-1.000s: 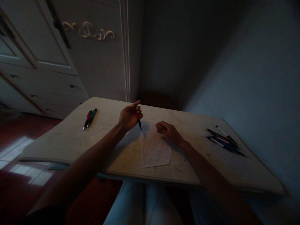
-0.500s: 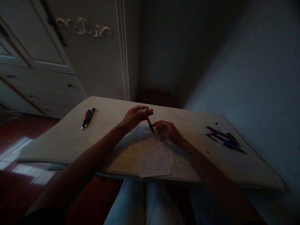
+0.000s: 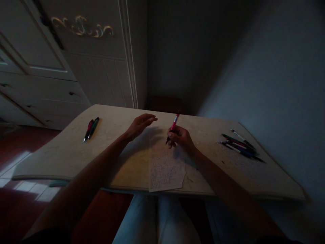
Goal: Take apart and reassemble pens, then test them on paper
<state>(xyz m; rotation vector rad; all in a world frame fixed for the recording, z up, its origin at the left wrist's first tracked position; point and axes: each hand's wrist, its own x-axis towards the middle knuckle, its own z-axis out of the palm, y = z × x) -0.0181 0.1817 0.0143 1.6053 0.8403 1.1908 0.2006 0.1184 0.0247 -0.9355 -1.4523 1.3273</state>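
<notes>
Between the thumb and fingers of my right hand (image 3: 181, 137) is a red and black pen (image 3: 174, 123), held in a writing grip with its dark tip pointing down. The hand is over the upper right part of a paper sheet (image 3: 166, 174) covered in scribbled pen marks; whether the tip touches the sheet I cannot tell. My left hand (image 3: 140, 126) is raised above the table just left of the sheet's top edge, fingers stretched out and holding nothing.
Two pens (image 3: 91, 129), one red and one green, lie at the table's left. Several pens (image 3: 240, 145) are piled at the right, partly over another marked sheet (image 3: 251, 169). A wall (image 3: 286, 101) borders the table's right side; a white cabinet (image 3: 101, 78) stands behind on the left.
The pen has passed from my left hand into my right, which now grips it upright. My left hand has let go and drawn back slightly to the left.
</notes>
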